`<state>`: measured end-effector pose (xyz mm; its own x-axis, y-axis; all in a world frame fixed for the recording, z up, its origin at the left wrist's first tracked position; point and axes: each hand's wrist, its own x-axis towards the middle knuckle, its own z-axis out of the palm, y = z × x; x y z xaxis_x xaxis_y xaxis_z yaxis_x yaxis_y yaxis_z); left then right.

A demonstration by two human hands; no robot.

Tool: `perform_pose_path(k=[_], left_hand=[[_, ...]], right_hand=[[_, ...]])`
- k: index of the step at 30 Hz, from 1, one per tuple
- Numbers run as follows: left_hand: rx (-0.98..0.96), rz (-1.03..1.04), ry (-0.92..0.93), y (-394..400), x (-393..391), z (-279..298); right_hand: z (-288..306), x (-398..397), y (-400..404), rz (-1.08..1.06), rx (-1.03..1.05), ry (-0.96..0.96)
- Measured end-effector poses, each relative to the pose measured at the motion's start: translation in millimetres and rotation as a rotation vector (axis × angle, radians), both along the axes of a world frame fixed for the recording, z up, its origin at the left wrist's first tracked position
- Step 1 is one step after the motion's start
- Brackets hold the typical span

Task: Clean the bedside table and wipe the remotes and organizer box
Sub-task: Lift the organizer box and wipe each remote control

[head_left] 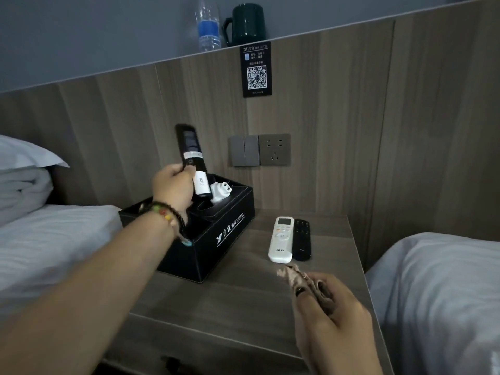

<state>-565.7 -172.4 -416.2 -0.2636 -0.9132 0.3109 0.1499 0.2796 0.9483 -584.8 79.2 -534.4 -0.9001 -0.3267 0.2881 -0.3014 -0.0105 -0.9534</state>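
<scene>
Head view: the left hand's [173, 186] fingers [177, 169] are curled round the lower half of a black remote [190, 155], held upright and tilted above the black organizer box [216, 234]; the palm hides part of the remote and the box's compartments. The right hand's [328, 309] fingers [304, 300] bunch a brownish cloth [297, 277] low over the worktop [230, 299]; its folds are blurred. Just beyond the cloth, a white remote [281, 239] and a second black remote [301, 239] lie side by side, touching. A white plug adapter [220, 192] stands in the box. Beds [40, 253] flank the worktop.
</scene>
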Motion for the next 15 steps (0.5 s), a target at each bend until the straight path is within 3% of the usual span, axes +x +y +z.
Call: perform_pose_path(k=[3,7,10,15], left_hand=[[0.555,-0.434,0.418,63.0,41.5,-12.1],[0.841,-0.629,0.573,111.1,76.2,-57.7],[0.958,-0.757,0.650,134.2,80.9,-85.9],[0.798,-0.883,0.626,129.8,85.2,-97.5]], right_hand=[[2.2,1.7,1.2,0.013,0.012,-0.021],[-3.8,4.9,2.5,0.022,0.045,-0.035],[-7.4,11.2,3.2,0.024,0.040,-0.011],[1.6,24.0,5.8,0.044,-0.098,0.022]])
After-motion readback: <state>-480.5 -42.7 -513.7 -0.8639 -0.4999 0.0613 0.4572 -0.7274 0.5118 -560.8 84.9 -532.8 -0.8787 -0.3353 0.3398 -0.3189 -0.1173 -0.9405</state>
